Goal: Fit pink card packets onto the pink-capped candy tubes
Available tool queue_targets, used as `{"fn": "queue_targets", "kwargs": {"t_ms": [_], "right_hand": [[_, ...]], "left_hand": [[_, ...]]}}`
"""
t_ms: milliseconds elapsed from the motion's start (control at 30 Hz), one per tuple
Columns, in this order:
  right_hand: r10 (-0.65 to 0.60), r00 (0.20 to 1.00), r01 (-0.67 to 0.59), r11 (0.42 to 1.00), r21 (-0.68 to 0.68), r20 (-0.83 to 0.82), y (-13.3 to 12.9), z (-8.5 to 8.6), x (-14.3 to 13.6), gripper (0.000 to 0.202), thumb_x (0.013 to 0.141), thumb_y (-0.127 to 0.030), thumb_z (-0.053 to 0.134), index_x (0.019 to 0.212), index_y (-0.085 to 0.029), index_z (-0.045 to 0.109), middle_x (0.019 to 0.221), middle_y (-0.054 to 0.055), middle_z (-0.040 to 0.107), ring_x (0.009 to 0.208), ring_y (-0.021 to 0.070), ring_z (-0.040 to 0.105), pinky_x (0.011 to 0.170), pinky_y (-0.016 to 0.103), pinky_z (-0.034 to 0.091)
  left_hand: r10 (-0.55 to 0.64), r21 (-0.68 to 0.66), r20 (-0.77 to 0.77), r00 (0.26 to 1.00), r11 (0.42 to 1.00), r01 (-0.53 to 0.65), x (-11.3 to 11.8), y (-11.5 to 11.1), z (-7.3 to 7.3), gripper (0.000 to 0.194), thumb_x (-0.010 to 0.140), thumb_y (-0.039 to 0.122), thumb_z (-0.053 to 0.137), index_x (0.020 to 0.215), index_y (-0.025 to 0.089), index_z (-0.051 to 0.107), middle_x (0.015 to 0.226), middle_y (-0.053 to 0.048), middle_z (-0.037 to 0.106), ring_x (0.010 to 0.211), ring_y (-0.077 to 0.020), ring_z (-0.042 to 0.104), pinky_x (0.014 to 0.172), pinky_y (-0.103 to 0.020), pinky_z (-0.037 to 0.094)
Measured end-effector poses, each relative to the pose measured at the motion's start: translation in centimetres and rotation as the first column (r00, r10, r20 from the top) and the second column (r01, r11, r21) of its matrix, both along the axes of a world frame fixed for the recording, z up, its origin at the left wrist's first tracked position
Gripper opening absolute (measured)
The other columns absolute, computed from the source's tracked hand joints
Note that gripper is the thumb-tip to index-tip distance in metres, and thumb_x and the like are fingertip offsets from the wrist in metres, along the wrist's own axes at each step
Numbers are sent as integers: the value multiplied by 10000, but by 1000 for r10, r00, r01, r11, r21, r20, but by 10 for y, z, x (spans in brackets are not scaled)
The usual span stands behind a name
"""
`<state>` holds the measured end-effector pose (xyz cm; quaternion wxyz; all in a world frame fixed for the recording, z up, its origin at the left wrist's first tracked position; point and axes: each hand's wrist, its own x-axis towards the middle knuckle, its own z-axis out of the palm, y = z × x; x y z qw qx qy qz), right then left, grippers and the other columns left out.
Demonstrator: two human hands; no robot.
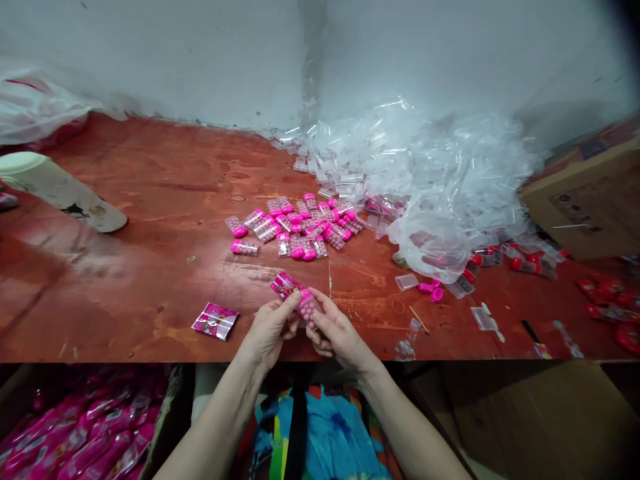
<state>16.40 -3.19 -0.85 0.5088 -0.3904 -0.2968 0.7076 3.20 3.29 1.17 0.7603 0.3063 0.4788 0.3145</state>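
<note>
Both hands meet just above the table's front edge. My left hand (pixel 266 332) is closed, its thumb pressing on a shiny pink printed wrapper (pixel 285 285) that sticks out to the upper left. My right hand (pixel 344 335) has its fingers round a small clear candy container (pixel 308 308) with a pink cap and pink balls inside. Wrapper and container touch or overlap; whether one is inside the other I cannot tell. To the left lie flat pink printed wrappers (pixel 216 321). Beyond my hands spreads a pile of filled pink-capped candy containers (pixel 305 223).
A heap of clear plastic containers (pixel 430 160) covers the back right, near a cardboard box (pixel 585 193). Red-capped containers (pixel 533 263) lie at right. A pale tumbler (pixel 65 193) lies at left. Below the edge, a box holds pink wrapped packs (pixel 85 427).
</note>
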Motion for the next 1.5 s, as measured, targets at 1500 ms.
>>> {"fn": "queue_targets", "kwargs": {"t_ms": [1500], "right_hand": [[-88,986,82,996,47,144,1,-17,-19,492,893,-505,549,1267,-216,412,507,-110,495,321,43,273,320,154,221]], "left_hand": [[16,24,130,991,1000,-19,-12,-18,-17,305,755,412,736,804,140,607,452,84,426,356,-16,234,393,-185,170]]}}
